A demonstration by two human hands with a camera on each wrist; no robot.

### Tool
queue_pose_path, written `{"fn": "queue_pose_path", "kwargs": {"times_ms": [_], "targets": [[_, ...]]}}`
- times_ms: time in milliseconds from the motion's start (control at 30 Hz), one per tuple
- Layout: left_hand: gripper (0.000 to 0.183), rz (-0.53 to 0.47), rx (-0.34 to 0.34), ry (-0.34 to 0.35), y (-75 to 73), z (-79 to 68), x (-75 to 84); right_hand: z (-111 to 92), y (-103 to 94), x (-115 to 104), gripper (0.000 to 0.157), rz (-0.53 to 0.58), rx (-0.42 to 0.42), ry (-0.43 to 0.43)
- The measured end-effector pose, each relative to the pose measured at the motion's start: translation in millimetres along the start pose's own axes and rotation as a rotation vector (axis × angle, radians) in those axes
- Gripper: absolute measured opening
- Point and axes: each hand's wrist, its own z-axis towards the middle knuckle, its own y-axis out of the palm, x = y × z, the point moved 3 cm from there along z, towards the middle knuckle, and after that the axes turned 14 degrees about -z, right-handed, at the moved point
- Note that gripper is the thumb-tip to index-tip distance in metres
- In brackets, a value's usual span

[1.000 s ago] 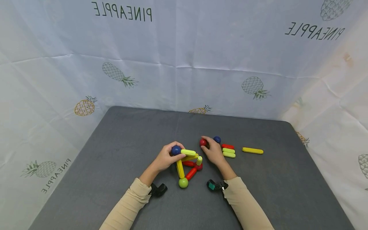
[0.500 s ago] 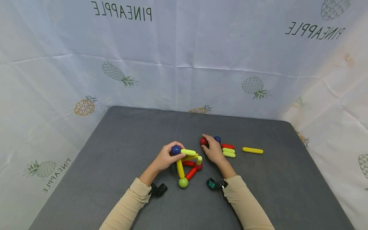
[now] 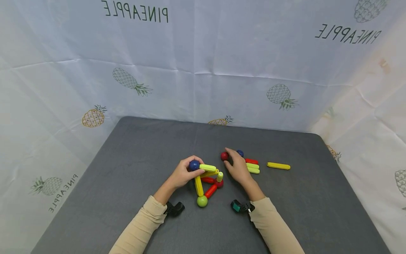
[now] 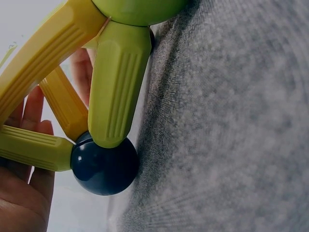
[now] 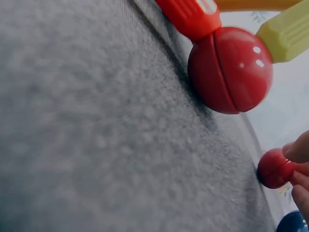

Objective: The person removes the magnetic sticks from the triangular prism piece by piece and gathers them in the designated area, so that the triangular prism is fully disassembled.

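Two-handed, clasped blue ball (image 3: 194,165) of stick frame (image 3: 198,186) in left grip (image 3: 181,175) between tabletop's (image 3: 158,151) side edges; spread right grip (image 3: 238,169) loosely beside red ball (image 3: 224,156), nearer the far edge.

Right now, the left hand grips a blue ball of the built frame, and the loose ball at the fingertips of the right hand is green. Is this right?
Not quite: the loose ball at the fingertips of the right hand is red, as the head view shows. The left hand does grip a blue ball of the built frame.
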Motion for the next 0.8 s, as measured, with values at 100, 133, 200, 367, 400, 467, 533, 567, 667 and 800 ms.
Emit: {"fn": "queue_pose_path", "kwargs": {"times_ms": [100, 133, 200, 367, 400, 467, 533, 567, 667, 800], "targets": [[0.017, 0.0, 0.007, -0.018, 0.0, -0.3, 0.3, -6, -6.6, -2, 0.05, -0.005, 0.032, -0.034], [0.017, 0.002, 0.007, -0.019, -1.1, 0.1, -2.5, -8, -8.8, -3, 0.05, -0.006, 0.04, -0.043], [0.018, 0.0, 0.009, -0.024, -3.6, 0.7, -8.8, -12, -13.0, -4, 0.05, -0.001, 0.049, -0.058], [0.018, 0.002, 0.007, -0.017, -6.8, 1.1, -15.8, -26, -22.9, -7, 0.047, 0.056, 0.061, -0.096], [0.019, 0.004, 0.006, -0.013, -7.0, 0.9, -16.1, -29, -23.9, -8, 0.046, 0.079, 0.059, -0.108], [0.018, 0.005, 0.005, -0.012, -7.8, 1.0, -16.9, -34, -25.8, -9, 0.042, 0.141, 0.051, -0.132], [0.018, 0.007, 0.005, -0.01, -7.7, 0.8, -16.5, -40, -26.4, -11, 0.04, 0.208, 0.032, -0.155], [0.018, 0.008, 0.006, -0.012, -7.7, 0.8, -16.4, -42, -26.5, -13, 0.039, 0.235, 0.02, -0.167], [0.017, 0.01, 0.011, -0.024, -7.1, 1.1, -16.3, -50, -25.9, -18, 0.037, 0.301, -0.004, -0.212], [0.017, 0.002, 0.01, -0.031, -4.2, 1.4, -11.0, -57, -22.6, -23, 0.037, 0.345, 0.016, -0.287]]}}
